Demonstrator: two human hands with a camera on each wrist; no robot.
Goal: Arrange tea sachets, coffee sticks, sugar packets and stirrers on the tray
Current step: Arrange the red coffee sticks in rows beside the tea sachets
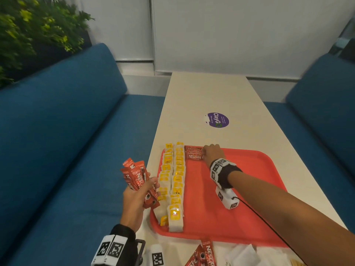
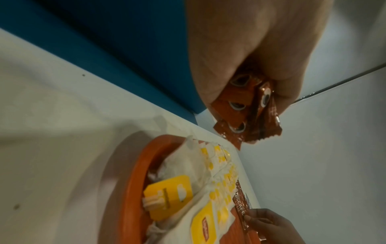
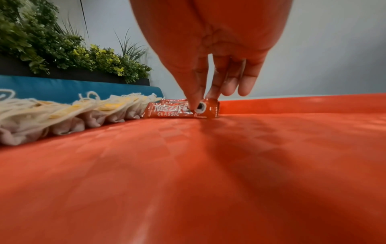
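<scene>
Head view: a long cream table (image 1: 207, 93) runs away from the camera toward a pale panelled wall (image 1: 240, 31), with a blue upholstered bench (image 1: 57, 131) on the left and a second blue bench (image 1: 326, 104) on the right. Green foliage (image 1: 28, 25) stands behind the left bench. A round purple sticker (image 1: 217, 120) lies on the table beyond the tray.

A red tray (image 1: 240, 198) sits on the near end of the table. Two rows of tea sachets (image 1: 173, 181) with yellow tags run along its left side. At the far end of the tray, just right of these rows, lie several coffee sticks (image 1: 194, 153). The right hand (image 1: 211, 153) reaches there; in the right wrist view its thumb and forefinger tips pinch the nearest stick (image 3: 177, 111) at its right end, the other fingers extended.

The left hand (image 1: 137, 198) is held off the tray's left edge, fingers curled round a fanned bundle of coffee sticks (image 1: 137, 176).

On the table in front of the tray lie loose coffee sticks (image 1: 203, 255) and white packets (image 1: 242, 254), too blurred to identify.
</scene>
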